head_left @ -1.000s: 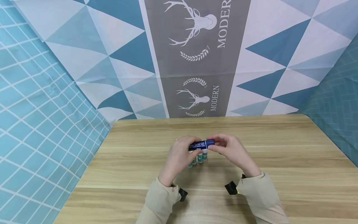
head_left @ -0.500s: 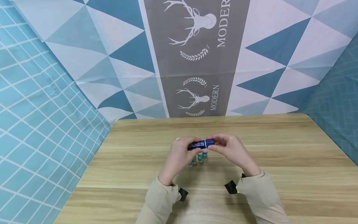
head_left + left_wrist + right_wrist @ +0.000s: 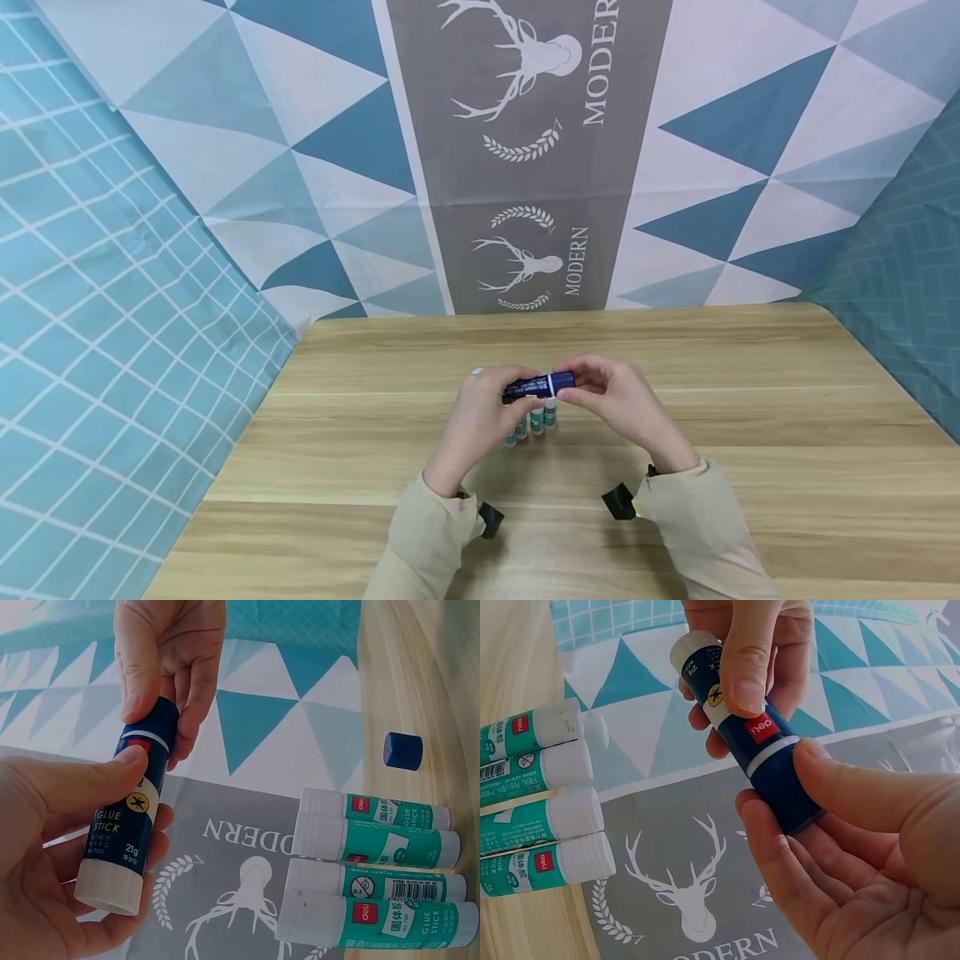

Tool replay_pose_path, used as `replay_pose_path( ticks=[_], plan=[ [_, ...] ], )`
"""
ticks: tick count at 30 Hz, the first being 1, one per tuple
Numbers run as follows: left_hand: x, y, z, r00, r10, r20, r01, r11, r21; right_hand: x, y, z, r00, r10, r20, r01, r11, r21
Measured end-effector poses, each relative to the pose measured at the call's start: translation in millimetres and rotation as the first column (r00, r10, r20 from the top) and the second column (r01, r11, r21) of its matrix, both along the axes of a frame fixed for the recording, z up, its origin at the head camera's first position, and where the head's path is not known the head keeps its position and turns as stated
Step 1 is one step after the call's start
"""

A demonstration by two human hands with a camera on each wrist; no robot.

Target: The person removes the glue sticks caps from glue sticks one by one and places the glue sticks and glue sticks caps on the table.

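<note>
A dark blue glue stick is held in the air between both hands, lying nearly level in the head view. My left hand grips its labelled body, with the thumb on the label and the white end sticking out past the fingers. My right hand pinches the ribbed blue end between thumb and fingers. Several green glue sticks with white ends stand in a row on the table just below. A short dark blue cylinder stands apart from that row.
The wooden table runs up to a patterned cloth backdrop. A blue checked cloth borders the left side. A small pale thing peeks out behind my left hand, mostly hidden.
</note>
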State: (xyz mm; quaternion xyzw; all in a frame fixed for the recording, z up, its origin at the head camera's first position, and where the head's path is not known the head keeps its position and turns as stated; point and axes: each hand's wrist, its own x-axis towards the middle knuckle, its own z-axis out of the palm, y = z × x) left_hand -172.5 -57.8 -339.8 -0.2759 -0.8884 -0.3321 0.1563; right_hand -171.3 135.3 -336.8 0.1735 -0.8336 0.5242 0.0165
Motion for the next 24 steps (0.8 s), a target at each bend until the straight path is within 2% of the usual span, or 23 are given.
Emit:
replay_pose_path(
  ticks=[8, 18, 24],
  plan=[
    [-0.3, 1.6, 0.7, 0.999, 0.011, 0.033, -0.012, 1.000, 0.017, -1.6, -0.5, -2.9, 1.000, 0.007, -0.011, -0.007, 0.999, -0.042],
    [-0.4, 2.2, 1.3, 0.997, 0.034, 0.075, -0.034, 0.999, 0.002, -1.9, -1.2, -2.9, 1.000, -0.011, -0.015, 0.011, 1.000, -0.009],
    [-0.3, 1.6, 1.8, 0.994, 0.042, 0.103, -0.041, 0.999, -0.010, -2.0, -1.7, -4.5, 0.999, -0.005, -0.046, 0.004, 1.000, -0.009]
  ],
)
